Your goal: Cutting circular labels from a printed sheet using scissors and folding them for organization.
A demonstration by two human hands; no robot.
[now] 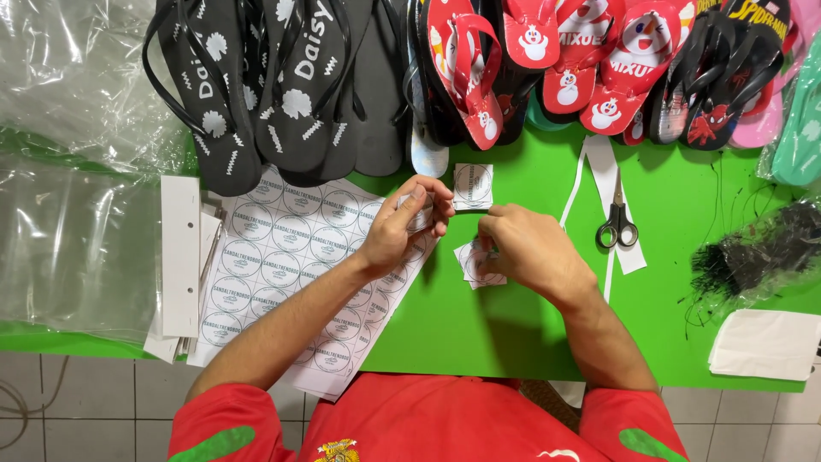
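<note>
Here, head view: a green bench point(513, 334) seen from above.
Left hand point(402, 227): fingers curled, pinching a small cut-out label point(421, 214) above the sticker sheet point(282, 265) at the bench's left side.
Right hand point(526, 248): loosely closed, fingertips on a small stack of cut labels point(473, 265) mid-bench.
Single label point(473, 186): flat, just beside the flip-flops point(462, 77) along the far edge.
Scissors point(617, 224): right of centre, on paper strips.

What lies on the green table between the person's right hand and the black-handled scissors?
In the head view, only a white paper strip crosses bare green table between the right hand and the black-handled scissors.
</note>
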